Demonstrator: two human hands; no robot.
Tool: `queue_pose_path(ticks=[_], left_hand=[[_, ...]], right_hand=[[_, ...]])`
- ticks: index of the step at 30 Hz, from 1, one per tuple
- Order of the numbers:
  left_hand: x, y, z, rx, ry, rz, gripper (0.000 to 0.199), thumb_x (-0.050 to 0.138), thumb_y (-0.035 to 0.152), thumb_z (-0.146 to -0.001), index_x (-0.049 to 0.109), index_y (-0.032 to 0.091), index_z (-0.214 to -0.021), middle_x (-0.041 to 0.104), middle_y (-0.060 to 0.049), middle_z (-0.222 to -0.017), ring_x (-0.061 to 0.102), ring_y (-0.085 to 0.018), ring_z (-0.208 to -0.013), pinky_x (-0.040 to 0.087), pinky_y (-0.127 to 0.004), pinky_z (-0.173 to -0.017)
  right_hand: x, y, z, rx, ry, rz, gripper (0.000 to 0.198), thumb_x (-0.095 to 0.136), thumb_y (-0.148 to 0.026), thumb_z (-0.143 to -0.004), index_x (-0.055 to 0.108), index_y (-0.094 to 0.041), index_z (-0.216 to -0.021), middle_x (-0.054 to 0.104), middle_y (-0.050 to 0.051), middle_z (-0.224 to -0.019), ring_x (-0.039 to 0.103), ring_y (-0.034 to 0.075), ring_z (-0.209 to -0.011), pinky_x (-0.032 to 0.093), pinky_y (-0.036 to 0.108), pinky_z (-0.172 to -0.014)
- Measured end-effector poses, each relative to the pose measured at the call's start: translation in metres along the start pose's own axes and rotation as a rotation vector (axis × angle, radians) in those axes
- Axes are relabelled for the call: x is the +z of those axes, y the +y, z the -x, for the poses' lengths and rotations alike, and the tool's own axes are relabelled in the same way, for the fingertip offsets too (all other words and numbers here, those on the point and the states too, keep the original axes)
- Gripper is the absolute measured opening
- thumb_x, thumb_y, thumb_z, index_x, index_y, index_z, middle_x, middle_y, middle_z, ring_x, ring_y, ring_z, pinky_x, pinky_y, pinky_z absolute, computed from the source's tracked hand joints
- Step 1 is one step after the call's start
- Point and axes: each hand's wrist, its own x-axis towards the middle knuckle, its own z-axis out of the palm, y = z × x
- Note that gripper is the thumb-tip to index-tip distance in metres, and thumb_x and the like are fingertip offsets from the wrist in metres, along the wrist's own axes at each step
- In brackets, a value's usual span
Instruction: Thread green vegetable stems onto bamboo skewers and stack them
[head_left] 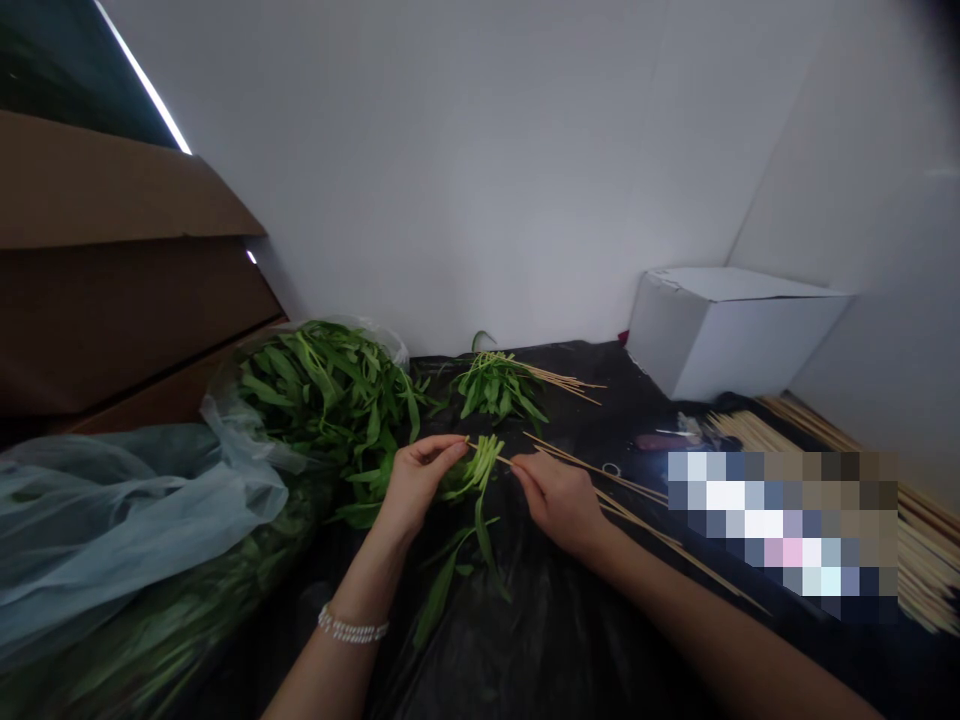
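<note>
My right hand [559,495] is closed round a thin bamboo skewer [505,460], which points left toward my other hand. Pale cut ends of several leafy green stems [486,458] are bunched side by side along that skewer, their leaves hanging below. At its left end, my left hand [424,480] pinches what looks like a green stem, its small pale end showing at the fingertips. Just beyond my hands lies a bundle of leafy greens on skewers [499,388], bare sticks pointing right. Loose skewers [675,540] lie beside and under my right forearm.
Black plastic sheeting [517,640] covers the work surface. Left is a clear plastic bag [225,400] heaped with leafy greens [322,385]; a cardboard box [120,190] stands behind. At right are a white box [720,335], a dark-handled tool [660,441] and piled skewers [750,432], partly behind a pixelated patch.
</note>
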Motion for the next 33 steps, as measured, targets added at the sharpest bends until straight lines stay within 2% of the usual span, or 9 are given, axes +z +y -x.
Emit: queue_pose_path(ticks=[6, 33], left_hand=[[-0.0017, -0.0006, -0.0009, -0.002, -0.002, 0.018, 0.029, 0.083, 0.037, -0.062, 0.077, 0.017, -0.083, 0.076, -0.005, -0.079, 0.067, -0.016, -0.070, 0.050, -0.025, -0.070], [-0.0016, -0.0028, -0.0022, -0.014, -0.007, 0.019, 0.027, 0.084, 0.034, -0.060, 0.077, 0.017, -0.080, 0.075, -0.004, -0.077, 0.065, -0.015, -0.069, 0.050, -0.024, -0.068]], right_hand=[[0.0000, 0.0000, 0.0001, 0.004, 0.001, -0.004, 0.024, 0.042, -0.022, -0.097, 0.065, -0.019, -0.096, 0.070, 0.005, -0.084, 0.066, 0.017, -0.079, 0.047, 0.027, -0.072], [0.0011, 0.0005, 0.0017, 0.007, -0.008, 0.002, 0.024, 0.042, -0.023, -0.098, 0.065, -0.018, -0.096, 0.070, 0.006, -0.087, 0.067, 0.017, -0.082, 0.047, 0.027, -0.075]])
